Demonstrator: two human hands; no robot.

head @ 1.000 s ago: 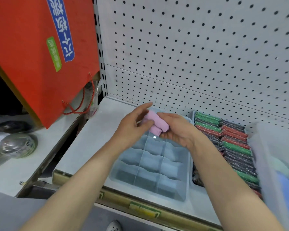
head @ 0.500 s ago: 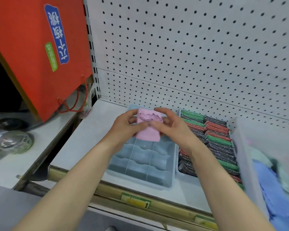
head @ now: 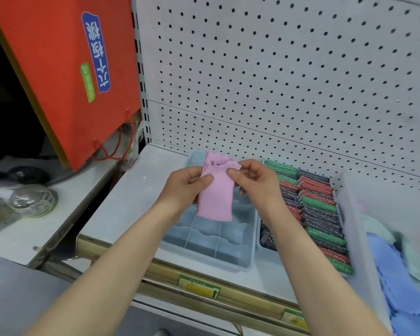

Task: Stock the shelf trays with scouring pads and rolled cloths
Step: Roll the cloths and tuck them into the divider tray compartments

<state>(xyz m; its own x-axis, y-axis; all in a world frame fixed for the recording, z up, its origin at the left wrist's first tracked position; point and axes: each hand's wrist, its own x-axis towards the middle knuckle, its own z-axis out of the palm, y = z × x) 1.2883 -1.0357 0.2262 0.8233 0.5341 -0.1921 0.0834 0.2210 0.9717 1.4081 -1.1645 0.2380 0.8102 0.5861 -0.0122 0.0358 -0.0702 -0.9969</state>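
A pink cloth (head: 217, 195) hangs folded flat above the grey divided tray (head: 228, 259), whose visible compartments hold nothing. My left hand (head: 183, 185) pinches the cloth's left upper edge between thumb and fingers. My right hand (head: 251, 180) pinches its right upper corner. To the right, a second tray (head: 341, 241) is packed with rows of green, red and dark glittery scouring pads (head: 313, 209).
A clear bin (head: 359, 236) at the far right holds blue and pale green cloths (head: 398, 277). A red paper bag (head: 58, 69) hangs at the upper left. White pegboard (head: 277, 81) backs the shelf. Round lidded containers (head: 32, 201) sit on the left counter.
The pink cloth was a tight roll between both hands a second ago; it now hangs unrolled and flat, held higher by its top edge. The view has shifted slightly.
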